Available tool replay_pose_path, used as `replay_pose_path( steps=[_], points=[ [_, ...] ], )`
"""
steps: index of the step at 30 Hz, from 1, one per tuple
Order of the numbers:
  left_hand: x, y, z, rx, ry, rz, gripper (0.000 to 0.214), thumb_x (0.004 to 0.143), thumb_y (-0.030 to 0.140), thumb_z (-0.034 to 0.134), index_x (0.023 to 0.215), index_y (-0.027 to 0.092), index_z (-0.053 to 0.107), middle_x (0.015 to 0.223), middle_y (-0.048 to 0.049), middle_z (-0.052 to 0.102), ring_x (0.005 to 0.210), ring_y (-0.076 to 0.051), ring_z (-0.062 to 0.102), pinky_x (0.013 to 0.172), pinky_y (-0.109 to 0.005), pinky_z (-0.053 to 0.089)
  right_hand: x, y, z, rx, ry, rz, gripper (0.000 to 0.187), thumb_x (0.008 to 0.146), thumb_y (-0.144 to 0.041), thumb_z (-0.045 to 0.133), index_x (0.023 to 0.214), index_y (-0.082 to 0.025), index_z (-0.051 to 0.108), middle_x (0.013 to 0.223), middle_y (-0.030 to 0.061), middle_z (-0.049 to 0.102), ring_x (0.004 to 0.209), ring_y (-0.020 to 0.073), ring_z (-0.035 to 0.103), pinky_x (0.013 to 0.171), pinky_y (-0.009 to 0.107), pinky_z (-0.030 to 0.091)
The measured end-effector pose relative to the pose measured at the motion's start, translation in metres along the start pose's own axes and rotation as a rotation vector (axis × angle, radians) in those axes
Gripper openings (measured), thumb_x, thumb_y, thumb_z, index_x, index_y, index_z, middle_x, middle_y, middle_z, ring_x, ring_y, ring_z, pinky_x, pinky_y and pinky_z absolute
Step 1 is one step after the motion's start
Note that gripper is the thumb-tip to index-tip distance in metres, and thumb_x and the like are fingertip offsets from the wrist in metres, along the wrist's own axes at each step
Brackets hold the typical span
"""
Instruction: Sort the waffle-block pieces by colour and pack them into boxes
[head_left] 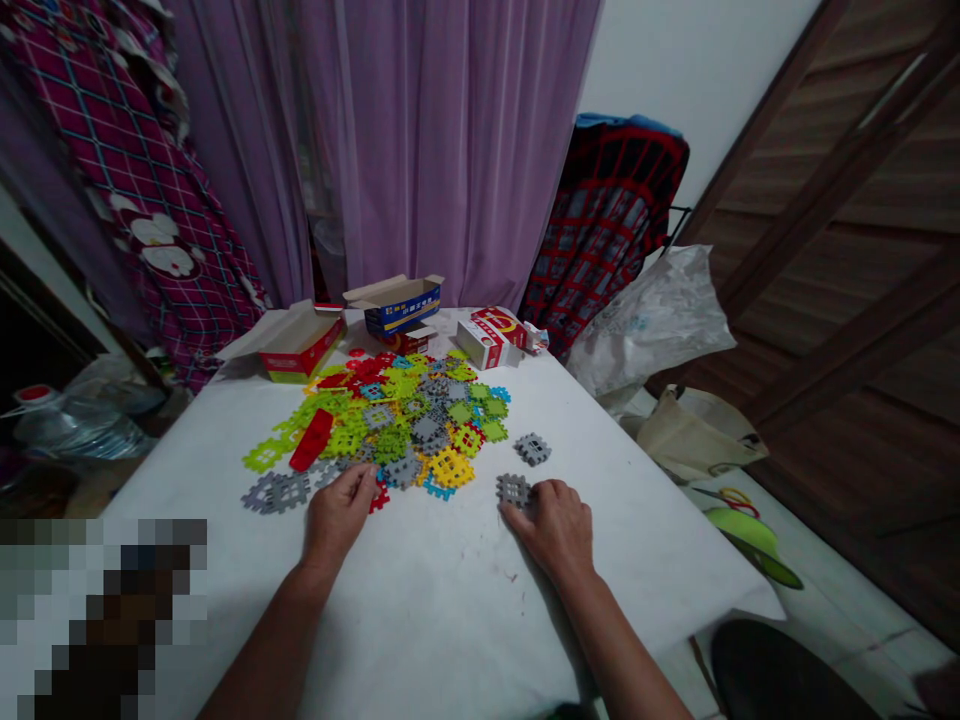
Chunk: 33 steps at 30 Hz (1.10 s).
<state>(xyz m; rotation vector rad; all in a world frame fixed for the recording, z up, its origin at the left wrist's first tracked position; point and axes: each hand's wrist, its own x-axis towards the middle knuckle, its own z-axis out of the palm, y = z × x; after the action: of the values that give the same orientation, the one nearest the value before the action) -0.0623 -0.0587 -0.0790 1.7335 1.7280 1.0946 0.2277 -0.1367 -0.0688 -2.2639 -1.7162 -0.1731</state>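
A heap of plastic interlocking building tiles in green, red, grey, yellow and blue spreads over the white table. My left hand is at the heap's near edge, its thumb and fingers pinched together; whatever is between them is hidden. Just left of it lie joined grey tiles. My right hand grips a grey window-patterned tile between thumb and fingers, low over the tabletop. Another grey tile lies a little beyond it, apart from the heap. A long red piece rests on the heap's left side.
Behind the heap stand an open red-and-green box, an open blue box and a white-and-red box. The white-covered table ends at right above a floor with scissors and a green cap.
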Motion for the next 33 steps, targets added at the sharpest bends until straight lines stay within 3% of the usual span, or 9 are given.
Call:
replay_pose_path(
  steps=[3,6,9,12,14,17,21,25,33],
  points=[
    [0.000,0.000,0.000,0.011,-0.005,0.007,0.040,0.083,0.055,0.045,0.090,0.024,0.070,0.067,0.0007,0.072,0.061,-0.016,0.065,0.057,-0.022,0.046,-0.003,0.000,-0.005,0.010,-0.039,-0.041,0.038,0.084,-0.055,0.059,0.070,-0.020,0.066,0.086,0.0102,0.065,0.085,0.0263,0.058,0.069,0.035,0.036],
    [0.000,0.001,-0.001,0.022,0.001,0.007,0.040,0.083,0.055,0.044,0.089,0.025,0.070,0.066,0.0016,0.072,0.059,-0.016,0.064,0.057,-0.022,0.046,-0.001,0.005,-0.004,0.126,-0.044,-0.119,0.034,0.089,-0.043,0.055,0.066,-0.021,0.066,0.081,0.0067,0.065,0.080,0.0214,0.058,0.069,0.032,0.038],
    [0.000,0.000,0.000,0.021,0.009,0.008,0.040,0.082,0.055,0.045,0.088,0.025,0.071,0.064,0.0023,0.071,0.058,-0.016,0.064,0.056,-0.022,0.046,0.009,0.021,0.000,0.244,-0.052,-0.154,0.019,0.085,-0.018,0.052,0.088,-0.022,0.071,0.089,0.0037,0.066,0.082,0.0171,0.060,0.072,0.027,0.042],
    [0.001,-0.002,0.001,0.013,0.008,0.014,0.040,0.082,0.055,0.045,0.089,0.025,0.071,0.065,0.0023,0.071,0.059,-0.016,0.064,0.056,-0.022,0.047,0.024,0.039,0.002,0.244,-0.164,-0.231,0.052,0.076,-0.005,0.049,0.122,-0.026,0.063,0.106,0.0032,0.066,0.090,0.0154,0.062,0.075,0.024,0.044],
    [0.001,-0.003,0.002,0.007,0.003,0.019,0.040,0.083,0.054,0.046,0.089,0.024,0.071,0.066,0.0020,0.072,0.060,-0.016,0.065,0.057,-0.022,0.048,0.033,0.046,0.000,0.194,-0.252,-0.307,0.057,0.076,-0.008,0.051,0.130,-0.026,0.059,0.109,0.0048,0.065,0.093,0.0167,0.062,0.077,0.025,0.045],
    [0.001,-0.005,0.003,-0.002,0.006,0.016,0.039,0.083,0.054,0.046,0.090,0.025,0.071,0.066,0.0021,0.072,0.060,-0.016,0.066,0.057,-0.022,0.049,0.040,0.043,-0.005,0.146,-0.317,-0.369,0.045,0.079,-0.017,0.057,0.122,-0.027,0.064,0.108,0.0053,0.065,0.093,0.0179,0.062,0.076,0.026,0.044],
    [0.000,-0.005,0.003,-0.012,0.008,0.012,0.039,0.084,0.054,0.047,0.091,0.024,0.071,0.066,0.0021,0.072,0.059,-0.016,0.066,0.056,-0.022,0.049,0.035,0.032,-0.005,0.145,-0.281,-0.281,0.024,0.081,-0.030,0.063,0.103,-0.023,0.068,0.100,0.0046,0.065,0.089,0.0185,0.062,0.072,0.026,0.042],
    [0.001,-0.007,0.004,-0.032,-0.005,0.012,0.040,0.084,0.054,0.047,0.093,0.024,0.070,0.067,0.0014,0.072,0.061,-0.016,0.066,0.057,-0.022,0.050,0.025,0.028,0.001,0.178,-0.215,-0.177,0.022,0.081,-0.043,0.064,0.088,-0.022,0.067,0.089,0.0032,0.065,0.080,0.0177,0.061,0.066,0.026,0.040],
    [0.002,-0.007,0.003,-0.020,-0.023,0.005,0.041,0.084,0.056,0.046,0.093,0.024,0.070,0.068,0.0013,0.073,0.063,-0.017,0.067,0.059,-0.023,0.050,0.023,0.025,-0.003,0.197,-0.199,-0.145,0.036,0.080,-0.032,0.062,0.115,-0.023,0.065,0.098,0.0037,0.066,0.084,0.0178,0.062,0.070,0.027,0.041]
  ],
)
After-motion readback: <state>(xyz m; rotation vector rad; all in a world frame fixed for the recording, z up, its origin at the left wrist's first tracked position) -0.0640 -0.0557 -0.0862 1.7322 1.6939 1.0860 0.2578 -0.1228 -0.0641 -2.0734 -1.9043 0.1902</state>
